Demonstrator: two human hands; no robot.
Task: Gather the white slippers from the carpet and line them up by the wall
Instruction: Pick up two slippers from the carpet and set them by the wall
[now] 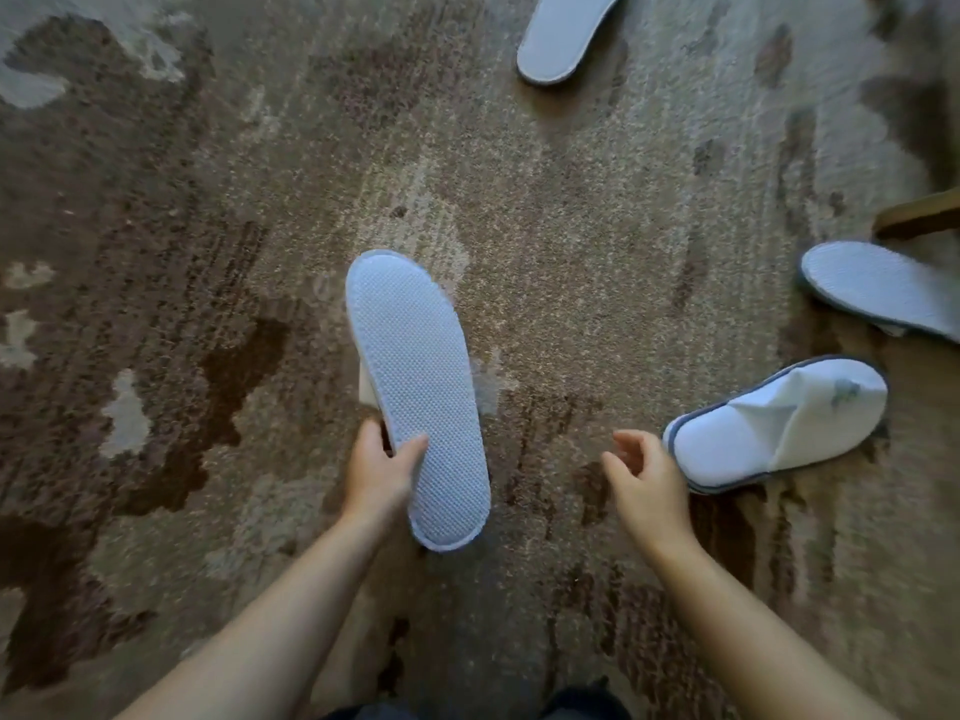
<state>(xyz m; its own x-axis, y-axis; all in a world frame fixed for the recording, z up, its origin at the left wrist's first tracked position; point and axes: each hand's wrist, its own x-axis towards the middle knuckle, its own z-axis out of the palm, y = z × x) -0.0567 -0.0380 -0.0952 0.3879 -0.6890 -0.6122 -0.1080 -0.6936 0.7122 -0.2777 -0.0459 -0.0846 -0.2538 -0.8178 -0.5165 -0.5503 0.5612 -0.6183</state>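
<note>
My left hand (376, 467) grips a white slipper (415, 392) near its heel end, the dotted sole turned up toward me, above the carpet. My right hand (644, 480) hovers with its fingers apart and holds nothing, just left of a second white slipper (779, 426) that lies right side up on the carpet. A third slipper (878, 288) lies sole up at the right edge. A fourth slipper (563, 33) lies sole up at the top, partly cut off by the frame.
A brown and beige patterned carpet (208, 252) covers the whole floor in view. A wooden furniture leg or bar (919, 215) pokes in at the right edge. No wall is visible.
</note>
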